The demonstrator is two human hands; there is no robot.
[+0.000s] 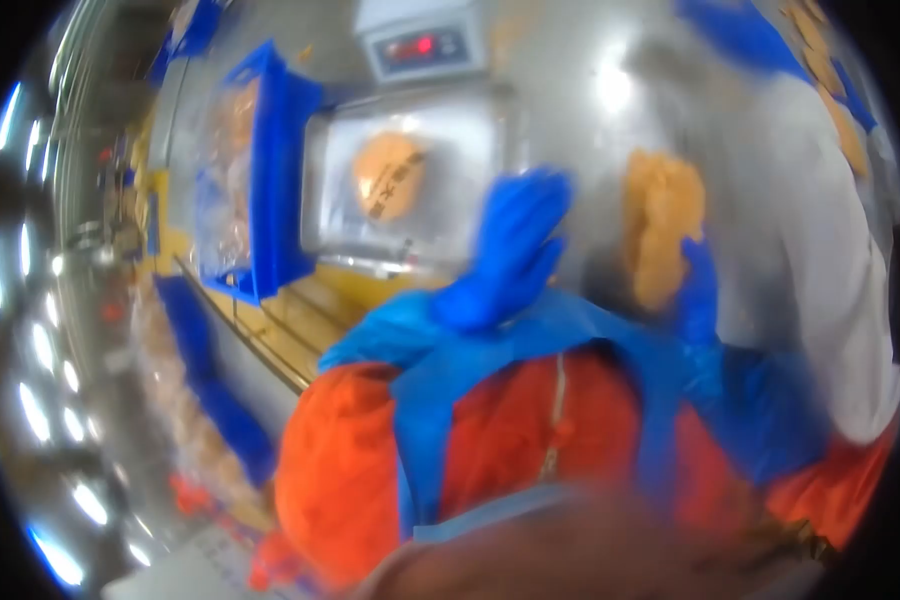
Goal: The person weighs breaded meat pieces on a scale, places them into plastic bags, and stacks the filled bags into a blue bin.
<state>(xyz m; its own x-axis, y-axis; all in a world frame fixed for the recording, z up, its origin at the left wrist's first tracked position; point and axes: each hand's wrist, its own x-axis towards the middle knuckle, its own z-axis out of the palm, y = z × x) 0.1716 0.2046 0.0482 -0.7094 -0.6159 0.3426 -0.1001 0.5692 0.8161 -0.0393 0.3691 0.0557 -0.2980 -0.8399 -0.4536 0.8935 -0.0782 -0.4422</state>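
Observation:
My left hand (510, 250), in a blue glove, is over the right edge of a shallow metal tray (315, 190). Its fingers are stretched out, and no object shows in it. In the tray lies a round tan food piece in clear film (388, 176) with dark printed characters. My right hand (700, 295), also gloved in blue, is at the right side of some elongated tan food pieces (660, 215), bunched together above the metal table. It appears to grip them at the edge; most of its fingers are hidden and blurred.
A scale with a red display (420, 45) stands behind the tray. To the left is a blue crate (270, 190) with film-wrapped pieces, and more bagged goods (175, 380) lie lower left. Another person's white sleeve (830, 240) and blue glove (740, 40) reach in at right, near several tan pieces (815, 60).

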